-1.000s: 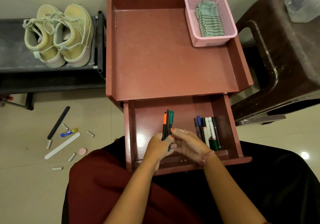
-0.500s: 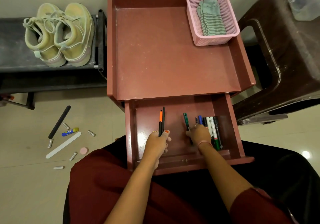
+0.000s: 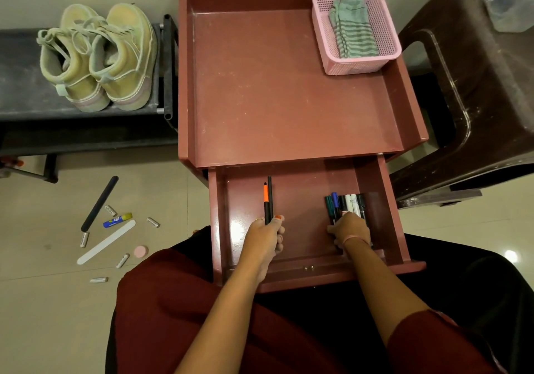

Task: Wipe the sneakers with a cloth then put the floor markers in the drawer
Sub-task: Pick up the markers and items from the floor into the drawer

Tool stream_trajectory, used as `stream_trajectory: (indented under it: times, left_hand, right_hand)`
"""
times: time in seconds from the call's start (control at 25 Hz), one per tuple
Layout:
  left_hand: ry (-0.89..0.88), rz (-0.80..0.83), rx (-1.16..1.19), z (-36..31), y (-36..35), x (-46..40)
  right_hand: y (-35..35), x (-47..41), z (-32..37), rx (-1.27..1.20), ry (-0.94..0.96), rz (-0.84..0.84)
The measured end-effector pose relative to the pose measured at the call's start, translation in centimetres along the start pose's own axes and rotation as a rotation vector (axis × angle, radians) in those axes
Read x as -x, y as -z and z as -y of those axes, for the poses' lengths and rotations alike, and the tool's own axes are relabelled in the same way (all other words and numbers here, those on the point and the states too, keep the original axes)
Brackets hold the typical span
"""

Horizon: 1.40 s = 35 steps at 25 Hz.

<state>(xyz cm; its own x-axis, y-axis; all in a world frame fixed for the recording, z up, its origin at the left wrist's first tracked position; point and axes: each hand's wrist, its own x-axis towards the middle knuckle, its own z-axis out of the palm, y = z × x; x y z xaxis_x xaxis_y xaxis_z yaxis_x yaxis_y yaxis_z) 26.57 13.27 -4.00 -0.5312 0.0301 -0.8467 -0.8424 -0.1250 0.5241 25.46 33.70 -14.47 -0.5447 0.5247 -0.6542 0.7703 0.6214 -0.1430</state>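
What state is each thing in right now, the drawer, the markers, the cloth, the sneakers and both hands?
drawer: pulled open
left hand: grips two pens
right hand: on the marker row in the drawer
cloth: folded in pink basket
sneakers: paired on black rack

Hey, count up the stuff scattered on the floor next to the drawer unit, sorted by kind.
Batteries: 5
Nail files: 2 (one black, one white)
Glue stick: 1
Pink disc: 1
Total: 9
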Motion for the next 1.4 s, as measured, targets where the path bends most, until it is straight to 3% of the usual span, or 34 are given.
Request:
stream_trajectory:
  times: [0.08, 0.2, 0.28, 0.32, 0.56, 0.68, 0.76, 0.88, 0.96, 1.28, 1.36, 1.4]
  left_hand:
    - [-0.002, 0.025, -0.008, 0.0, -0.1, 0.0]
    - [-0.005, 0.06, -0.052, 0.0, -0.4, 0.2]
    - [0.005, 0.107, -0.089, 0.1, -0.5, 0.4]
    - [0.01, 0.128, -0.098, 0.1, -0.5, 0.5]
    - [-0.022, 0.059, -0.065, -0.2, -0.4, 0.7]
    - [-0.097, -0.089, -0.12, -0.2, 0.1, 0.4]
    - [-0.129, -0.132, -0.071, -0.5, 0.3, 0.5]
    - [-0.121, -0.124, 0.027, -1.0, 0.4, 0.7]
    - [-0.1, -0.13, 0.055, -1.1, 0.3, 0.7]
    - [-0.048, -0.121, 0.049, -1.2, 0.4, 0.6]
    - [-0.064, -0.072, -0.02, -1.0, 0.5, 0.7]
    - [-0.071, -0.042, -0.056, -0.9, 0.5, 0.7]
  right_hand:
    - [0.5, 1.6, 1.2, -0.291, 0.074, 0.153]
    - [2.3, 6.0, 4.0, -0.752, 0.145, 0.645]
    - [2.9, 7.9, 5.2, -0.895, 0.171, 0.893]
    - [3.0, 8.6, 5.7, -0.907, 0.191, 0.92]
    - [2.7, 8.2, 7.0, -0.99, 0.135, 0.776]
    - [1.9, 6.3, 6.7, -1.016, 0.036, 0.474]
    - [1.1, 4.6, 5.7, -0.661, 0.082, 0.251]
    - [0.0, 2.8, 3.7, 0.043, 0.229, 0.064]
    - [-0.8, 1.7, 2.5, 0.223, 0.255, 0.023]
    - [-1.0, -0.9, 0.4, 0.295, 0.251, -0.096]
    - [-0.5, -0.7, 0.6, 0.158, 0.209, -0.051]
    - [-0.2, 0.1, 1.1, -0.049, 0.176, 0.01]
